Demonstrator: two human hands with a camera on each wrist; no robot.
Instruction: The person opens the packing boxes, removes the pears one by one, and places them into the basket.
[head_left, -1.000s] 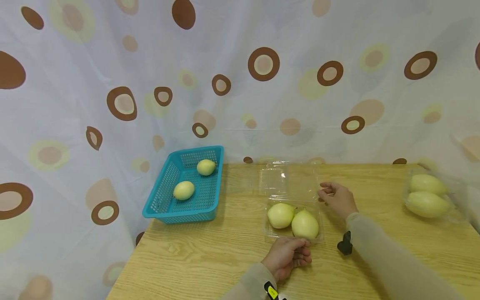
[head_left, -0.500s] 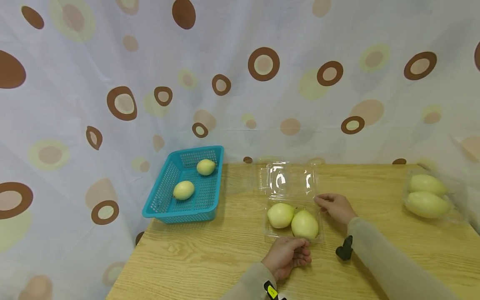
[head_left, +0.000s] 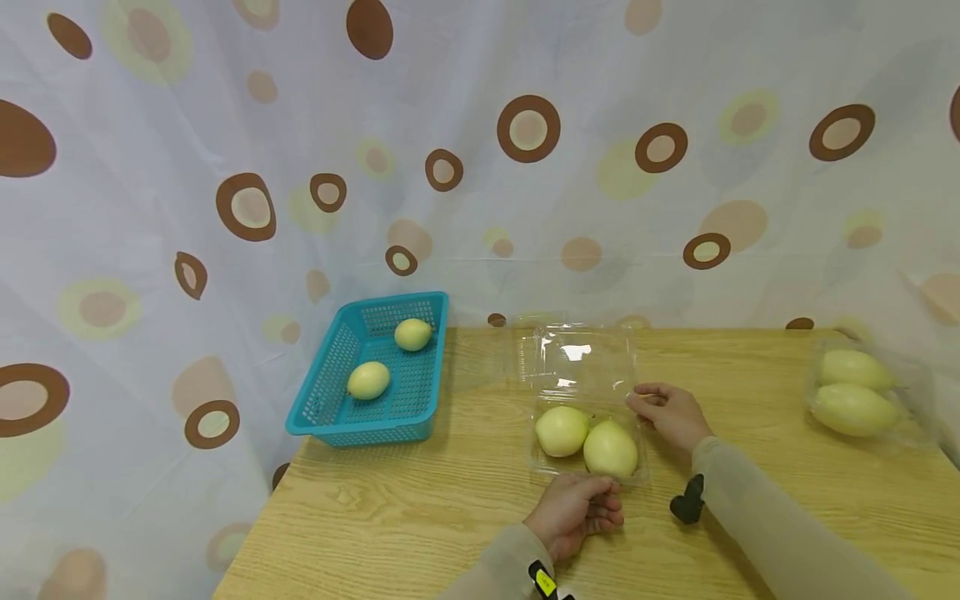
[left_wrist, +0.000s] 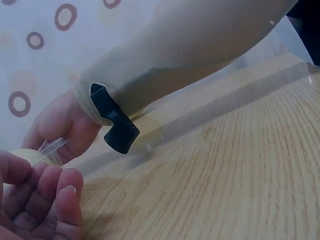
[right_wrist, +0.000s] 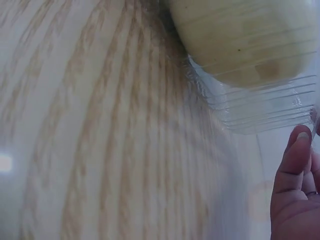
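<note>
A clear plastic clamshell box (head_left: 542, 472) lies on the wooden table, its lid (head_left: 592, 367) folded back towards the curtain. Two pale yellow pears (head_left: 562, 432) sit side by side in its base. My left hand (head_left: 573, 510) is at the front rim, thumb and forefinger pinching the edge below the right-hand pear (head_left: 611, 449). At the right side, near the hinge, my right hand (head_left: 673, 417) pinches the rim between thumb and forefinger. From the right wrist view, the thumb (right_wrist: 295, 155) presses against the ribbed plastic wall, with a pear visible through it.
To the left stands a blue mesh basket (head_left: 433, 392) holding two more yellow pears (head_left: 368, 381). A clear box (head_left: 911, 425) with two pears (head_left: 855, 409) is at the far right. A patterned curtain (head_left: 480, 208) hangs along the table's back edge.
My right hand has come down and inward to grip the box's right rim near the hinge. The folded-back lid has shifted slightly. My left hand has stayed at the front rim.
</note>
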